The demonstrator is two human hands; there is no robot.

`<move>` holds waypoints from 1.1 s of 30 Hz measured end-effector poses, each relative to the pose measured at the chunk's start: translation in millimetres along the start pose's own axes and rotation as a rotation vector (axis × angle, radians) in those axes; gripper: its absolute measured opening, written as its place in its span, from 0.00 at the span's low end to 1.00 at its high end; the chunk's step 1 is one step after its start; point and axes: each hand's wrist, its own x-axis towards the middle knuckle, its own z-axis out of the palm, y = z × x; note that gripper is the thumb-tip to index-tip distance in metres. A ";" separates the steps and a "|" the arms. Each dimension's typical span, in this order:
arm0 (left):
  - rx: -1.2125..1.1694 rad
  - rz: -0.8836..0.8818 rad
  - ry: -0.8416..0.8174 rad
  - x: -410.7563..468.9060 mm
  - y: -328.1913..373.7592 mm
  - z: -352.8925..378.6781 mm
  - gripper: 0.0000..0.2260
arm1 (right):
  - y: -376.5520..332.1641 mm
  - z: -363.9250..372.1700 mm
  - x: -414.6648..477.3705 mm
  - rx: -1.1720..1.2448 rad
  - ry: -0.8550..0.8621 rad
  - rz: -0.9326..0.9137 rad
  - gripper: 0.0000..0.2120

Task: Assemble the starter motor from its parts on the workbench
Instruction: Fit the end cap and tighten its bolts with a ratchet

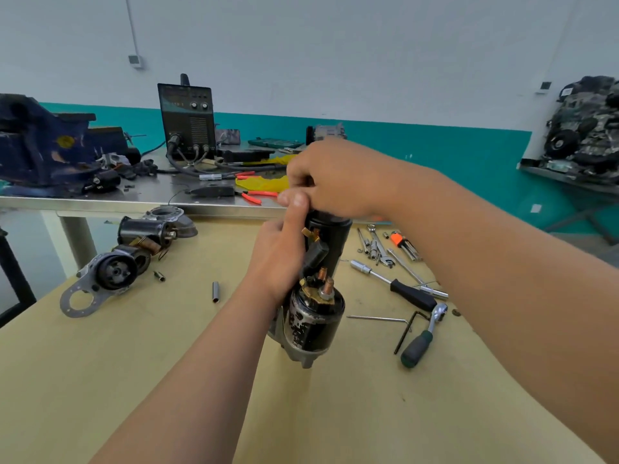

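A black starter motor [330, 249] stands upright on the tan workbench [201, 363], its solenoid [315, 323] with copper studs facing me. My left hand [278, 259] grips the motor body from the left, thumb raised along its upper edge. My right hand [331, 179] is curled over the top end of the motor, fingers bent down onto it; what lies under the fingers is hidden. Loose parts lie at the left: a flanged housing [100, 283], a black cylinder part [144, 231] and a small sleeve [215, 291].
Tools lie to the right of the motor: a ratchet with green handle [423, 339], a black-handled driver [398, 288], hex keys [403, 326], wrenches and sockets [375, 246]. Behind stands a steel table [134, 195] with a welder [187, 120], blue vise [40, 145] and red pliers [254, 195].
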 end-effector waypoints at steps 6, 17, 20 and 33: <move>-0.045 0.007 -0.040 19.7 -10.2 44.1 0.34 | 39.3 -22.1 -29.1 0.064 -0.153 0.073 0.08; -0.021 -0.103 -0.185 68.9 -17.9 76.8 0.44 | 93.5 -5.2 -8.2 -0.181 -0.137 0.121 0.13; -0.014 -0.086 -0.212 71.6 -15.6 79.2 0.36 | 102.3 -4.6 -3.5 -0.173 -0.163 0.091 0.12; -0.040 -0.097 -0.265 81.3 -20.2 81.1 0.41 | 112.4 9.6 10.4 -0.290 -0.131 0.103 0.17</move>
